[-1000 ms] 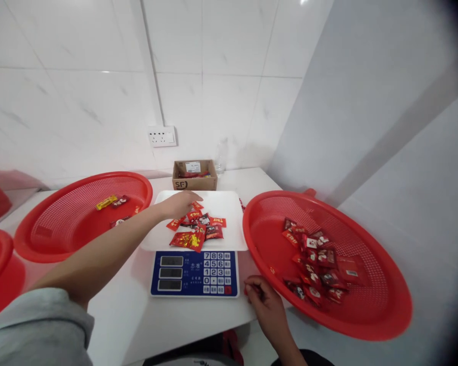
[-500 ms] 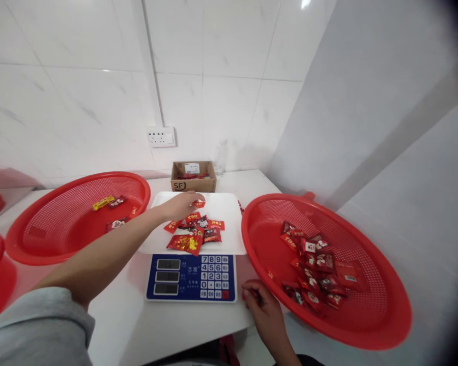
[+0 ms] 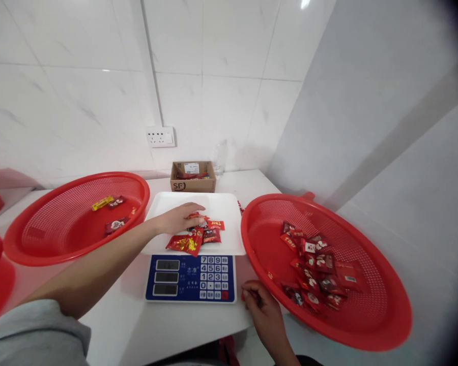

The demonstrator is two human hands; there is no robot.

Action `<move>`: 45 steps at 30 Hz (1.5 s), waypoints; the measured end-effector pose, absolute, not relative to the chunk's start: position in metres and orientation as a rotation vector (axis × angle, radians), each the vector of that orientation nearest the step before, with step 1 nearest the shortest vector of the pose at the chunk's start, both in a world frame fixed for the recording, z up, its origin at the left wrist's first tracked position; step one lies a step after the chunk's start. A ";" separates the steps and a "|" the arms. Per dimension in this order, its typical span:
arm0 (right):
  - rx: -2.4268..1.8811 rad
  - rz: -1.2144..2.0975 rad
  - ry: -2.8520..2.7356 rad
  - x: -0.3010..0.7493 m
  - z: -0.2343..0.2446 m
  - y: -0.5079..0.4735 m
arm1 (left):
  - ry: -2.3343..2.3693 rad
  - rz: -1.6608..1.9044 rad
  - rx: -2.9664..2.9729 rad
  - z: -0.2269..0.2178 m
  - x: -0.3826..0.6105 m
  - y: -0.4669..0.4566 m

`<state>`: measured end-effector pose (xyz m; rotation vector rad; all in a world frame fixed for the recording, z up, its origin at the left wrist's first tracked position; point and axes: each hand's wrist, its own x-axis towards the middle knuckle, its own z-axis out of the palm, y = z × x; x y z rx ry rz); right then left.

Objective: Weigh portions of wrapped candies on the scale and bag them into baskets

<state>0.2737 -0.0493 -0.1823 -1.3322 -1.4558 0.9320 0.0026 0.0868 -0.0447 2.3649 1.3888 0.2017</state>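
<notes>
A white scale tray [image 3: 160, 203] carries a small heap of red wrapped snack packets [image 3: 187, 242], one with gold print. From the left, my left hand [image 3: 180, 217] reaches over the heap. Its fingers curl round a small red packet at the heap's back edge, partly hidden by the hand. My right hand [image 3: 265, 310] is near the table's front edge, just right of the scale's blue keypad panel [image 3: 191, 278]. Its fingers are pinched on a small red packet [image 3: 246, 295], mostly covered by them.
At right, a red plastic basket [image 3: 389, 305] holds many red packets [image 3: 316, 264]. Another red basket [image 3: 19, 244] at left has a yellow packet [image 3: 102, 203] and several red ones. Behind the scale stand a cardboard box [image 3: 193, 184] and a clear bottle [image 3: 220, 157] against the tiled wall.
My left hand has come down and nearer, from the back of the tray onto the heap, bringing the red packet with it. My right hand has stayed in place.
</notes>
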 end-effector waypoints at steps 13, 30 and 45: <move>-1.353 0.886 -1.494 0.274 -0.183 -0.051 | 1.437 0.116 2.397 -0.051 0.029 0.083; -1.327 0.894 -1.492 0.273 -0.183 -0.052 | 1.590 0.272 2.127 -0.040 -0.027 0.042; -1.340 0.866 -1.474 0.272 -0.184 -0.052 | 1.537 0.250 2.180 -0.055 -0.005 0.039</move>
